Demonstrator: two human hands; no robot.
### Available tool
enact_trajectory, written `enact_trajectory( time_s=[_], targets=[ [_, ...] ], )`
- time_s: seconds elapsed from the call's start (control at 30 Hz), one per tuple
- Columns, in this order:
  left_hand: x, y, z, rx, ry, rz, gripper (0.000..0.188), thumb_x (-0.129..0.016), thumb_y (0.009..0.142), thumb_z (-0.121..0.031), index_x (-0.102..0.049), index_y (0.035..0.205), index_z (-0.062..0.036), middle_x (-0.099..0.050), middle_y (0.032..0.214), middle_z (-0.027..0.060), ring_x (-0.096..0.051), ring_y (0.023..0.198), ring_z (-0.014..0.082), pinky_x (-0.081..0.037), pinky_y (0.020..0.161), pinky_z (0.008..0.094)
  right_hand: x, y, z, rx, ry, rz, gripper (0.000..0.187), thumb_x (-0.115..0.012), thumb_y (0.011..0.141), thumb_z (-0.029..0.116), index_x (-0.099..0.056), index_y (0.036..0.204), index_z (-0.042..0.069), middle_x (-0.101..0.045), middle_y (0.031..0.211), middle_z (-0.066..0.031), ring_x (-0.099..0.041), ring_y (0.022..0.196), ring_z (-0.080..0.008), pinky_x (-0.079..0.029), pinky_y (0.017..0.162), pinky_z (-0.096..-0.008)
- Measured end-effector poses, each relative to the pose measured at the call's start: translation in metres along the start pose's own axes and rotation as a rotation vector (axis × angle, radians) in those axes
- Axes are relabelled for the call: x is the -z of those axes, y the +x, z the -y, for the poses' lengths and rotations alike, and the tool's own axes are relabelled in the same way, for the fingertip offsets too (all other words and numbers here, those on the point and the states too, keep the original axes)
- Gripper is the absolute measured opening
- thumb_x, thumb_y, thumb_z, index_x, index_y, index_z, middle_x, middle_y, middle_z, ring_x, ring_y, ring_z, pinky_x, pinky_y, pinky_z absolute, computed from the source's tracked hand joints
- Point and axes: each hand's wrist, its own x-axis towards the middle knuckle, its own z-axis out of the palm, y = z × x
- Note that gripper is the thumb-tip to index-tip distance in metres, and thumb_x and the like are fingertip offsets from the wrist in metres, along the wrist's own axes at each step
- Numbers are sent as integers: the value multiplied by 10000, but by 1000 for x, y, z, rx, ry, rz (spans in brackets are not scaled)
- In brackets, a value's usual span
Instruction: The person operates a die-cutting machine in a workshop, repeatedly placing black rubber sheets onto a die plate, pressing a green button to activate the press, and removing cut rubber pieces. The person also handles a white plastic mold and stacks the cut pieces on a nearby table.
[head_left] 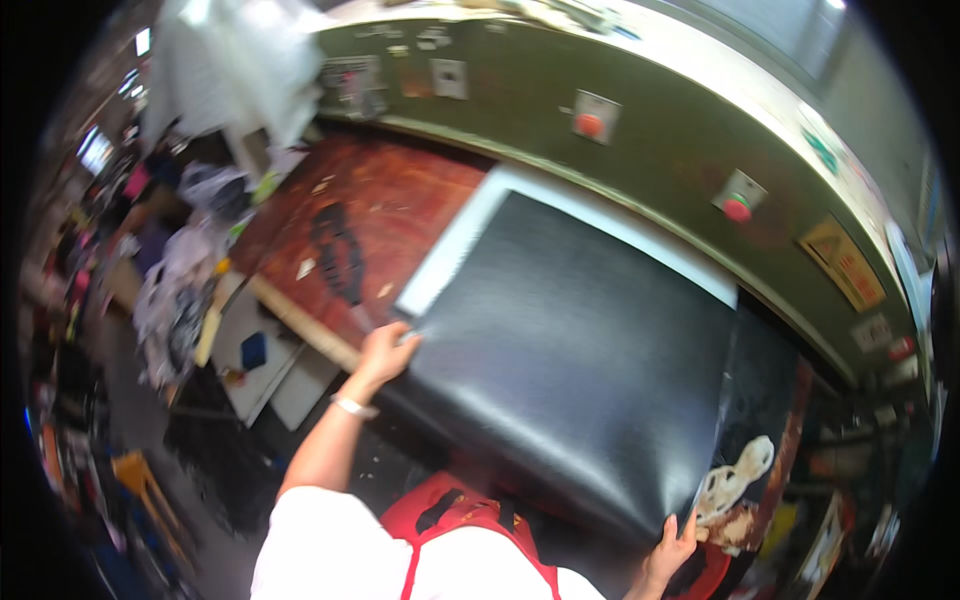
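A large black leather-like sheet (580, 350) lies over a white board (455, 250), which shows along its left and far edges. The near part of the sheet bends down over the front edge. My left hand (388, 352) pinches the sheet at its left edge, near the front corner. At the near right corner, my right hand (672, 550) grips the sheet's edge between thumb and fingers. Close to that hand lies a cream, sole-shaped piece with holes (735, 480). A dark, sole-shaped outline (338, 255) rests left of the board, beyond my left hand.
Behind the sheet runs a green machine beam (520, 90) with red push buttons (590, 125) and a yellow warning label (843, 263). A worn red tabletop (400, 180) extends left. Plastic bags (175, 290) hang at the left; a red stool-like object (710, 575) sits below my right hand.
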Motion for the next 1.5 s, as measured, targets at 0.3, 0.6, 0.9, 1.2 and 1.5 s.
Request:
enact_trajectory(
  time_s=[0.3,0.6,0.9,1.2,1.5],
  targets=[
    [24,214,-130,-373,-360,-287,429,-575,909,-299,-580,1216,0,-647,1088,220,-620,1035,349,-481,885,390,-82,287,58,-143,524,-2,494,-542,969,231,-403,1394,20,-585,1234,-118,-569,1060,-171,-425,957,-298],
    [8,10,13,-166,108,-63,295,-682,837,-174,-544,1054,-31,-579,721,146,-582,663,333,-464,600,404,-43,74,-41,-89,-456,-220,276,-626,883,124,-603,1074,-74,-629,988,-191,-612,913,-246,-478,820,-336],
    [0,86,-66,-51,217,-196,426,-651,866,-345,-541,1084,3,-650,937,245,-618,877,424,-487,752,465,-94,135,20,192,-523,-164,383,-616,920,248,-523,1087,-83,-607,996,-245,-581,893,-326,-450,840,-382],
    [-38,87,-27,-236,62,-574,391,-659,838,-332,-628,1134,-78,-679,997,175,-662,887,327,-508,774,410,14,83,-46,-96,-1094,-354,763,-758,739,367,-457,1353,28,-367,1351,-329,-376,1258,-454,-313,1043,-508],
    [-55,91,-20,-212,78,-630,318,-650,798,-267,-631,1057,-82,-663,962,138,-640,887,333,-513,740,435,14,77,-56,865,-999,-372,593,-437,963,465,-419,1371,36,-455,1328,-260,-438,1200,-480,-363,995,-596]
  ],
)
